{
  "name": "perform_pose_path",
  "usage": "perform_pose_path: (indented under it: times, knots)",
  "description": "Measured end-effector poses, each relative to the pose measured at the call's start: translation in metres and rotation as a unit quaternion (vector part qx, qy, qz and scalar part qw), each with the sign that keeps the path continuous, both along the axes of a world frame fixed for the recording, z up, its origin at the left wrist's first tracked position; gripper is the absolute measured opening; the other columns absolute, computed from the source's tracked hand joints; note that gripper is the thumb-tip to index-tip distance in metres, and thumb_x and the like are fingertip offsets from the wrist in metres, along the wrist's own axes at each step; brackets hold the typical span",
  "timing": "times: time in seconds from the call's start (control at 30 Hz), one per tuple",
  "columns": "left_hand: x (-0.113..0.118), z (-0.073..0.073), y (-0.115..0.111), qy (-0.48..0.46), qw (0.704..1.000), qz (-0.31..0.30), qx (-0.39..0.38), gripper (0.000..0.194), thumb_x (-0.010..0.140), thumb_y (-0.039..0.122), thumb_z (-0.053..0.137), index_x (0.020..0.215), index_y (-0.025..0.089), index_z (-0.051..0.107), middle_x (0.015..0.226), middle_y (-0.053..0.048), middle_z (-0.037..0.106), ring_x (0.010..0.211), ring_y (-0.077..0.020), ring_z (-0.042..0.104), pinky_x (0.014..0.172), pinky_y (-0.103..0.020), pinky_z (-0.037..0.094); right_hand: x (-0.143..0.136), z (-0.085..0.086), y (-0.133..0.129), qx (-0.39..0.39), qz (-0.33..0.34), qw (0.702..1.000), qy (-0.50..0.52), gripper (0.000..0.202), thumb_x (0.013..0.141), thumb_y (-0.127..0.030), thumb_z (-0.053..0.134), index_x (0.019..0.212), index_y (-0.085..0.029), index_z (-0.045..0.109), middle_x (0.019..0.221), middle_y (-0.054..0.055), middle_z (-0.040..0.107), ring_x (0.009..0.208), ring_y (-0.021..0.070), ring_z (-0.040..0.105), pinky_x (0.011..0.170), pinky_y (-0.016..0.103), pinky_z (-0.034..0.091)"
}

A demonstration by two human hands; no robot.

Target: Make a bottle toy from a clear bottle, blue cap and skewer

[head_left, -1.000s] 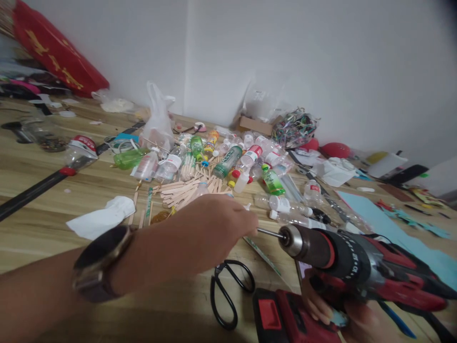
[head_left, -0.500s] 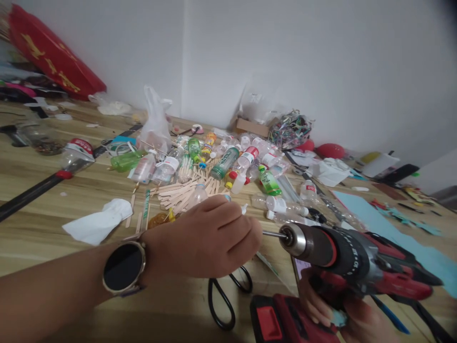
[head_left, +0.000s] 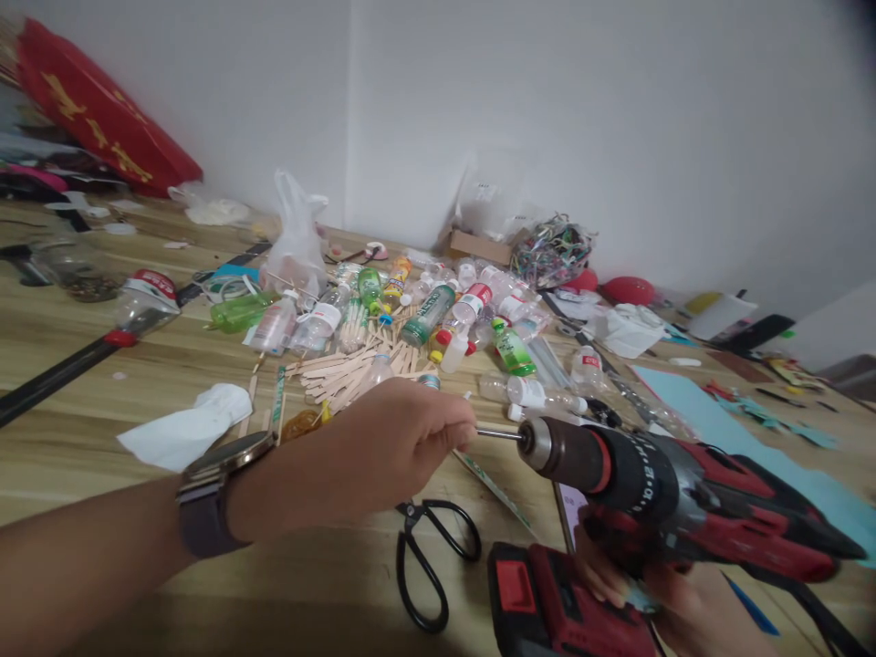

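Note:
My right hand (head_left: 674,598) is wrapped round the handle of a red and black cordless drill (head_left: 657,493), which points left. From its chuck a thin metal drill bit (head_left: 499,433) sticks out toward my left hand (head_left: 397,438). The left fingers are closed in a pinch at the tip of that bit, and the fingertips hide its end. A watch with a dark strap (head_left: 212,511) is on my left wrist. Below the left hand, black-handled scissors (head_left: 424,566) lie on the wooden table (head_left: 307,584), their blades mostly hidden.
Plastic bottles (head_left: 430,312) and flat wooden sticks (head_left: 342,374) are heaped at the middle back. A white tissue (head_left: 188,424) lies left. A black tube with a cut bottle top (head_left: 147,306) is farther left. Light blue paper (head_left: 739,429) lies right.
My left hand has turned at the wrist and shifted slightly left, uncovering more of the scissors. The drill has also moved a little left and its rear has dipped.

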State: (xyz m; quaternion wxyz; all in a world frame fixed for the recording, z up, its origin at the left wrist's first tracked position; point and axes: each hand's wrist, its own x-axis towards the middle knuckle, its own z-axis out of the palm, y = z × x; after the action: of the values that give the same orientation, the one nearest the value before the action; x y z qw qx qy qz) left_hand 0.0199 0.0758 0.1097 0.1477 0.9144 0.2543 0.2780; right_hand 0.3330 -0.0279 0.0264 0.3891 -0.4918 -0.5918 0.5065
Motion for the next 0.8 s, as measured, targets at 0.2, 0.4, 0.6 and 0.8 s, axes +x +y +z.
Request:
perform_pose_path:
  times: [0.2, 0.4, 0.6, 0.8]
  knots:
    - [-0.001, 0.001, -0.006, 0.012, 0.947, -0.005, 0.322, 0.024, 0.093, 0.003, 0.045, 0.08, 0.015, 0.061, 0.069, -0.001, 0.061, 0.064, -0.0153, 0.052, 0.061, -0.03, 0.043, 0.005, -0.013, 0.0, -0.077, 0.034, 0.987, 0.134, 0.066, 0.069, -0.083, 0.067, 0.071, -0.018, 0.057, 0.055, -0.004, 0.039, 0.046, 0.0085, 0.03, 0.049, 0.026, 0.032]
    - [0.0, -0.002, -0.005, 0.031, 0.896, -0.014, 0.443, 0.017, 0.094, 0.004, 0.047, 0.092, 0.01, 0.063, 0.071, -0.002, 0.063, 0.066, -0.0173, 0.053, 0.064, -0.033, 0.044, 0.014, -0.025, 0.001, -0.091, 0.032, 0.984, 0.148, 0.066, 0.07, -0.08, 0.069, 0.089, -0.018, 0.065, 0.055, -0.005, 0.038, 0.045, 0.0084, 0.03, 0.047, 0.025, 0.03]
    - [0.006, -0.003, -0.008, 0.035, 0.94, -0.006, 0.339, 0.02, 0.092, 0.003, 0.046, 0.084, 0.012, 0.062, 0.075, -0.004, 0.065, 0.068, -0.0192, 0.056, 0.066, -0.034, 0.045, 0.003, -0.015, 0.001, -0.083, 0.025, 0.986, 0.146, 0.064, 0.07, -0.081, 0.068, 0.068, -0.018, 0.055, 0.057, -0.004, 0.035, 0.048, 0.0092, 0.03, 0.052, 0.029, 0.035]
    - [0.008, -0.008, 0.0, 0.058, 0.993, -0.021, 0.102, 0.018, 0.088, 0.005, 0.051, 0.08, 0.017, 0.06, 0.075, 0.0, 0.066, 0.07, -0.015, 0.059, 0.065, -0.026, 0.046, -0.004, -0.004, -0.001, -0.08, -0.005, 0.99, 0.116, 0.064, 0.068, -0.076, 0.075, 0.06, -0.017, 0.05, 0.057, 0.002, 0.044, 0.057, 0.0134, 0.04, 0.057, 0.03, 0.034]
